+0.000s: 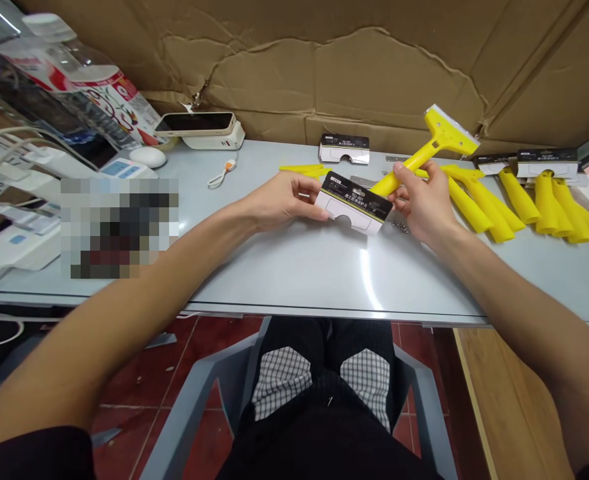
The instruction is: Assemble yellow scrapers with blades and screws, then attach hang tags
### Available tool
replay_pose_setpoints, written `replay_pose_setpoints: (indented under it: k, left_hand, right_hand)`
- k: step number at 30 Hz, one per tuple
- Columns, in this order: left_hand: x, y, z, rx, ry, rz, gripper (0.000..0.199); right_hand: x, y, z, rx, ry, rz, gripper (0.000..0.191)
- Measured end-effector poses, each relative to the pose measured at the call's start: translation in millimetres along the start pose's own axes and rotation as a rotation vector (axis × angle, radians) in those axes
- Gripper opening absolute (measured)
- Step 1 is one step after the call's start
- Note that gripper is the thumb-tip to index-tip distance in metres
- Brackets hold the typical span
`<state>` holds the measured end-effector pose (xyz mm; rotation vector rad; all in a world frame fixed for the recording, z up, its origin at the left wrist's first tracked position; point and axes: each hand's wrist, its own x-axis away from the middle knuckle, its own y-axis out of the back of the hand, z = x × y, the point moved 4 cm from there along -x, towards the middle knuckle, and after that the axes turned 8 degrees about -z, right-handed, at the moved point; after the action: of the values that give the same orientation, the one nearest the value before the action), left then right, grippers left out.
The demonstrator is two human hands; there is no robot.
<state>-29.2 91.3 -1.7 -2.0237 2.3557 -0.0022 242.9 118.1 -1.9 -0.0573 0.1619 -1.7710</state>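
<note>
My left hand (294,199) pinches the left edge of a black and white header card (353,203) above the table. A yellow scraper (419,155) slants up to the right, its wide head at the top, and my right hand (422,197) is closed round its handle. The handle's lower end meets the card's upper edge and is partly hidden behind it. Small metal screws (400,227) lie on the table beside my right hand. Another header card (344,148) lies behind, near the cardboard.
Yellow handles (494,207) and more cards (547,162) lie at the right. A phone (196,124) rests on a white device at the back left, near a bottle (109,100), a short cable (222,173) and power strips (24,233). Cardboard (274,80) stands behind the table (284,273).
</note>
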Motion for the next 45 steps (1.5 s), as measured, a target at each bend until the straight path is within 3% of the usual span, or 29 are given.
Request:
replay_pose_setpoints:
  k: [8,16,24,29,38,41,45]
  left_hand:
    - [10,-18.2,-3,-0.289,0.030,0.171,0.027]
    - [16,-29.1,2,-0.185,-0.002,0.102,0.037]
    - [27,-39.3,7,0.120,-0.008,-0.074,0.039]
    - [32,-39.5,3,0.097,-0.125,-0.162,0.052]
    - [36,-44.1,6,0.088,-0.043,-0.105,0.083]
    - [37,-45.7,7,0.140,0.036,-0.069,0.085]
    - [35,-45.0,4,0.215,0.094,-0.074,0.088]
  right_hand:
    - [-14,14,9,0.142,0.144,-0.048,0.063]
    - [4,-5,3,0.075,0.033,0.158,0.068]
    - [17,-9,4,0.015,0.003,0.188,0.060]
    - [30,-14,14,0.061,-0.032,0.252,0.053]
    - [35,-15,15,0.137,-0.052,0.417,0.055]
    - [32,-14,16,0.123,-0.033,0.374,0.058]
    - [23,-9,24,0.047,-0.051,0.215,0.054]
